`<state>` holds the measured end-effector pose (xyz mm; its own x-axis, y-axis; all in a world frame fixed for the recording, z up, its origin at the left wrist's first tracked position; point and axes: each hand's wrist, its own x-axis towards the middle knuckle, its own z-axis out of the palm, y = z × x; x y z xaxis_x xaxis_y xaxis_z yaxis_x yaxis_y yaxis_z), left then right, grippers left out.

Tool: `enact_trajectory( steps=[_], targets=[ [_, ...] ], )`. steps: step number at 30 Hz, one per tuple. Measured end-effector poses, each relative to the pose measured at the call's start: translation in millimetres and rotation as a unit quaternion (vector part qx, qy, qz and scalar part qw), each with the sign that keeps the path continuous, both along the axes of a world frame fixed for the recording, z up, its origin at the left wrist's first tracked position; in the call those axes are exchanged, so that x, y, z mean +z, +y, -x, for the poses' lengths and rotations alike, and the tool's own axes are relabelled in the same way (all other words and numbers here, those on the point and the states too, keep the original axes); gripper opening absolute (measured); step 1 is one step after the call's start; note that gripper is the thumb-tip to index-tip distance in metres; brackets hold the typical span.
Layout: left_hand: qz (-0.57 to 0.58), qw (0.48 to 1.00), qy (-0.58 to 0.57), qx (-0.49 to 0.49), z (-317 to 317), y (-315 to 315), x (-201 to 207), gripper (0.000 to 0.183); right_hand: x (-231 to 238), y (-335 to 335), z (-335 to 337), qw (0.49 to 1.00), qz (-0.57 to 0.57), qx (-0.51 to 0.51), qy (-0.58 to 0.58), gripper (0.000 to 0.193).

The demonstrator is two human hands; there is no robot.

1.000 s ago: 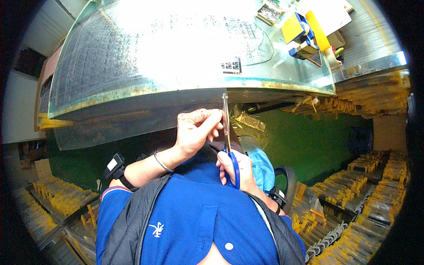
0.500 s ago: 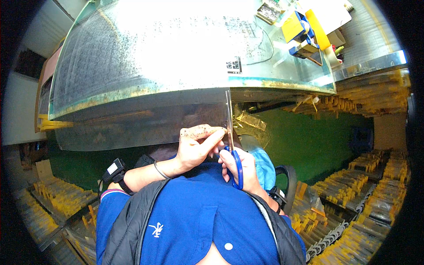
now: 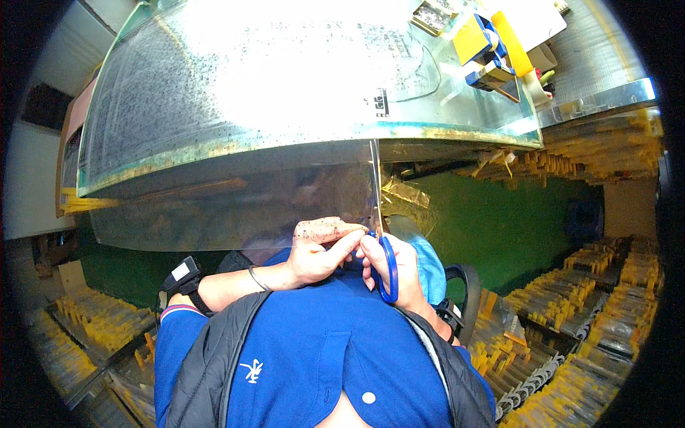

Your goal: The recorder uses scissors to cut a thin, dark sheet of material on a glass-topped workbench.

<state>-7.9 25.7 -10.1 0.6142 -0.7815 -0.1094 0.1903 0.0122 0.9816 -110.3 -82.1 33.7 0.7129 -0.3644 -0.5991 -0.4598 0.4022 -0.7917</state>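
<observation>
A large clear film sheet (image 3: 292, 189), dotted with dark specks where it lies over the lit glass tabletop (image 3: 464, 118), hangs past the near edge toward me. My left hand (image 3: 317, 250) is closed, pinching the sheet's near right corner between thumb and forefinger. Blue-handled scissors (image 3: 390, 271) are held in my right hand (image 3: 407, 267), close beside the left one. Their long blades point away from me along the sheet's right edge, up to the table's rim. A small dark printed block (image 3: 381, 103) shows on the sheet. My right fingers partly hide the handle loops.
Toward the table's far right stand a blue and yellow tape dispenser (image 3: 492, 43) and a small tray (image 3: 432, 16). Rows of hanging films with yellow tabs (image 3: 556, 292) fill racks at both sides. Below lies a green floor (image 3: 492, 221), with crumpled yellowish film (image 3: 407, 194) near the scissors.
Both hands have shifted slightly toward me and to the right. The sheet's near edge is lower, and its printed block has turned and moved a little right. The scissors have moved right too.
</observation>
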Motion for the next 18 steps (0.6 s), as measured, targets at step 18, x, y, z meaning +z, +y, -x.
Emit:
enact_trajectory(
  steps=[18],
  targets=[
    [0.0, 1.0, -0.021, -0.023, 1, 11, -3, 0.011, 6, -1, 1, 1.0, -0.007, 0.007, 0.024, 0.028]
  ],
)
